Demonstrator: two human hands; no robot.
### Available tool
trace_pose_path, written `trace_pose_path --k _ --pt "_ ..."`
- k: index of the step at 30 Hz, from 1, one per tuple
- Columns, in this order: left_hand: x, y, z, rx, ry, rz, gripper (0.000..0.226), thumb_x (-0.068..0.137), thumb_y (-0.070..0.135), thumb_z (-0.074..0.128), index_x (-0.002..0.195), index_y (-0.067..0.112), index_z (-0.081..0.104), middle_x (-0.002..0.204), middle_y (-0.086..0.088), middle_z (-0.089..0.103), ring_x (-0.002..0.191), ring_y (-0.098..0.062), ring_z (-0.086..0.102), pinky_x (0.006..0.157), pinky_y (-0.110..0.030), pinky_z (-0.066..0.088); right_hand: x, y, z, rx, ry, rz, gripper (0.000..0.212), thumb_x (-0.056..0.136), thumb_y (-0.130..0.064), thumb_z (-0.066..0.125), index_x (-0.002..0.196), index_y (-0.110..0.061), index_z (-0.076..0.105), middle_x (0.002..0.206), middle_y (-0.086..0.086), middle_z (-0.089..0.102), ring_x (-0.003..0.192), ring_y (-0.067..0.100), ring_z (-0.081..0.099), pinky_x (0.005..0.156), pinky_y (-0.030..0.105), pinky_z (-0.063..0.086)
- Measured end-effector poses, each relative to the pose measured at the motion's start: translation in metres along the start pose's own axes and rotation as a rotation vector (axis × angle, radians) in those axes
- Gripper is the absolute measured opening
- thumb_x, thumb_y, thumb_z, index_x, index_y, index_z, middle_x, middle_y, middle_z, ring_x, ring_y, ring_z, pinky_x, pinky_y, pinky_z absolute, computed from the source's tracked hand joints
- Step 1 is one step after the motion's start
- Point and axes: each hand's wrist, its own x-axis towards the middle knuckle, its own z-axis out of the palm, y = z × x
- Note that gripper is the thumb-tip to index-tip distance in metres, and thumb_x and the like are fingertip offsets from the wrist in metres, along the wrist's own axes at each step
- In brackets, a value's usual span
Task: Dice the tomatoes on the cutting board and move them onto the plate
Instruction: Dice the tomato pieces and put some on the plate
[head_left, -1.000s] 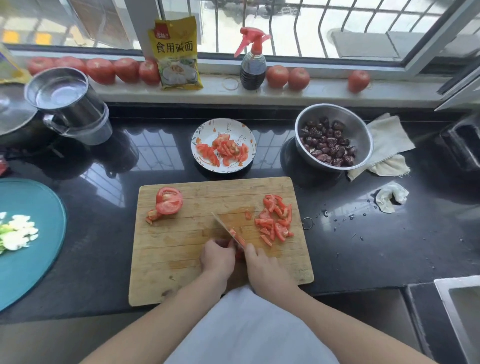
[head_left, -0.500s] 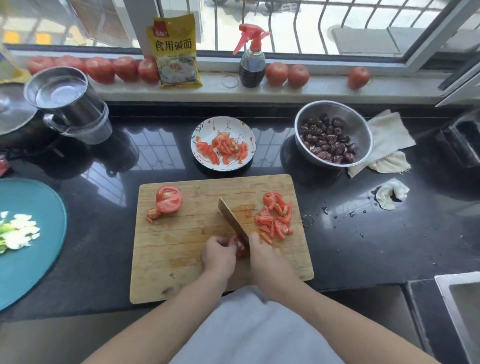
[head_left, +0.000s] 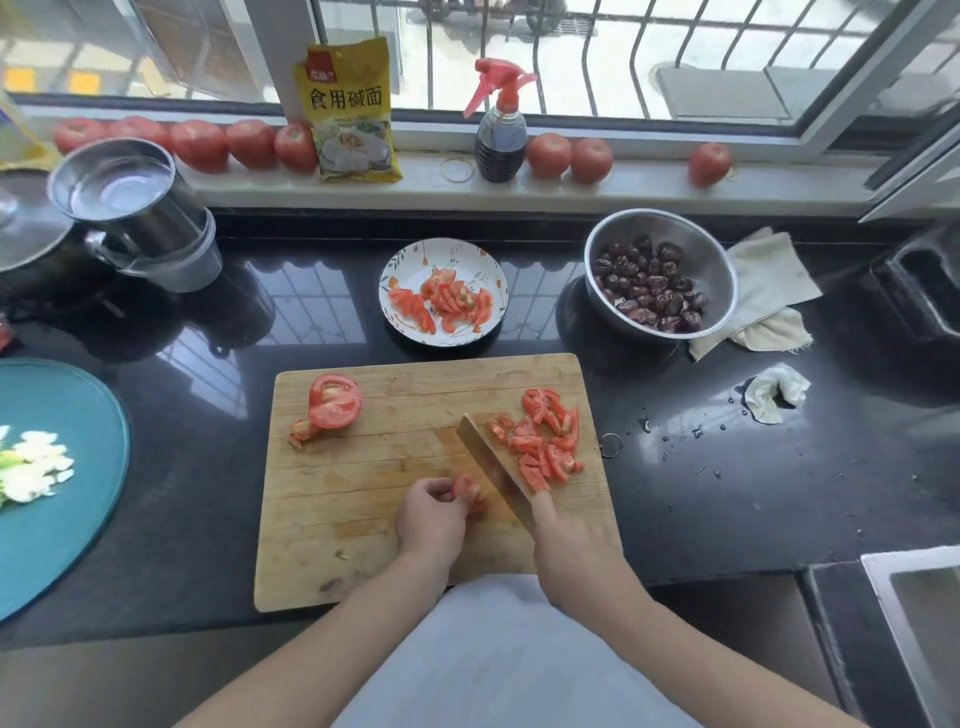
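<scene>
Tomato piece (head_left: 466, 491) sits near the front middle of the cutting board (head_left: 363, 519), pinched in the curled fingertips of the left hand (head_left: 430, 519). Right hand (head_left: 569, 545) is wrapped around the knife (head_left: 491, 462) handle, index finger along the blade; the blade is tilted, its far side against the diced pile (head_left: 545, 441) on the board's right.

Judgement: step is dicing this last small piece. Keep left fingertips tucked back, the piece flat side down, cuts short and straight, since it is small and slippery. Then sweep the bits right into the pile.

1 cut tomato half (head_left: 335, 401) waits far left. The plate (head_left: 410, 260) behind the board already holds pieces.
</scene>
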Motion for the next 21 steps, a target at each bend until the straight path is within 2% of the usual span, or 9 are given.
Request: trace_pose_path --k 5,8,10,12,13,15,16,18,21 --pt "0.006 -0.002 0.005 -0.026 0.02 -0.032 0.019 0.085 0.027 0.084 0.091 0.021 0.067 0.094 -0.002 0.076 0.09 -0.025 0.076 0.091 -0.05 0.061 -0.008 -0.019 -0.01 -0.176 -0.099 -0.028 0.03 0.087 -0.001 0.031 0.112 -0.018 0.033 0.097 0.007 0.061 0.094 0.039 0.06 0.066 0.043 0.037" --pt "0.004 -0.001 0.006 -0.012 0.04 -0.028 0.018 0.086 0.026 0.083 0.092 0.021 0.067 0.096 -0.001 0.076 0.091 -0.025 0.076 0.091 -0.049 0.061 -0.008 -0.016 -0.007 -0.187 -0.11 -0.021 0.028 0.089 -0.002 0.032 0.112 -0.018 0.034 0.099 0.007 0.062 0.094 0.039 0.062 0.064 0.043 0.039" --pt "0.005 -0.002 0.006 -0.029 0.032 -0.03 0.015 0.087 0.025 0.081 0.093 0.019 0.068 0.096 -0.002 0.077 0.091 -0.025 0.076 0.091 -0.05 0.061 -0.01 -0.013 -0.005 -0.208 -0.053 -0.054 0.025 0.086 -0.003 0.044 0.1 -0.019 0.031 0.081 0.003 0.056 0.08 0.035 0.064 0.052 0.039 0.035" --pt "0.007 -0.004 0.006 -0.038 0.018 -0.039 0.015 0.085 0.027 0.08 0.093 0.02 0.069 0.094 -0.001 0.079 0.09 -0.025 0.077 0.091 -0.05 0.061 -0.011 -0.005 -0.005 -0.278 0.022 -0.137 0.05 0.071 -0.002 0.062 0.088 -0.022 0.02 0.058 -0.005 0.029 0.049 0.029 0.056 0.037 0.033 0.02" --pt "0.009 -0.006 0.007 -0.032 0.016 -0.047 0.016 0.084 0.029 0.08 0.092 0.02 0.07 0.092 0.0 0.08 0.09 -0.024 0.078 0.091 -0.049 0.061 -0.011 -0.003 -0.004 -0.322 0.018 -0.132 0.05 0.072 -0.002 0.062 0.088 -0.021 0.019 0.059 -0.006 0.022 0.048 0.029 0.055 0.037 0.033 0.017" --pt "0.008 -0.003 0.007 -0.012 0.024 -0.041 0.015 0.085 0.032 0.081 0.091 0.021 0.072 0.09 0.002 0.08 0.088 -0.023 0.077 0.09 -0.048 0.062 -0.007 -0.003 0.001 -0.314 -0.043 -0.087 0.026 0.086 0.0 0.042 0.098 -0.018 0.028 0.072 -0.001 0.039 0.076 0.034 0.064 0.044 0.037 0.024" --pt "0.006 -0.001 0.008 0.006 0.034 -0.03 0.014 0.087 0.031 0.08 0.09 0.02 0.072 0.089 0.001 0.079 0.088 -0.023 0.076 0.089 -0.047 0.061 -0.001 -0.008 0.002 -0.275 -0.057 -0.056 0.026 0.089 0.001 0.036 0.106 -0.017 0.032 0.085 0.003 0.048 0.087 0.036 0.064 0.05 0.039 0.029" --pt "0.003 0.005 0.008 0.062 0.074 -0.002 0.013 0.089 0.029 0.079 0.091 0.018 0.072 0.088 -0.001 0.078 0.088 -0.024 0.074 0.088 -0.044 0.06 0.017 -0.021 0.008 -0.214 -0.046 -0.049 0.033 0.089 0.001 0.04 0.116 -0.017 0.032 0.103 0.007 0.054 0.093 0.039 0.062 0.058 0.041 0.037" --pt "-0.001 0.009 0.007 0.094 0.104 0.001 0.013 0.091 0.028 0.077 0.093 0.016 0.073 0.09 -0.002 0.077 0.088 -0.025 0.073 0.087 -0.039 0.059 0.033 -0.031 0.015 -0.145 -0.013 -0.096 0.046 0.084 0.002 0.053 0.116 -0.019 0.029 0.105 0.007 0.053 0.09 0.038 0.063 0.06 0.044 0.042"
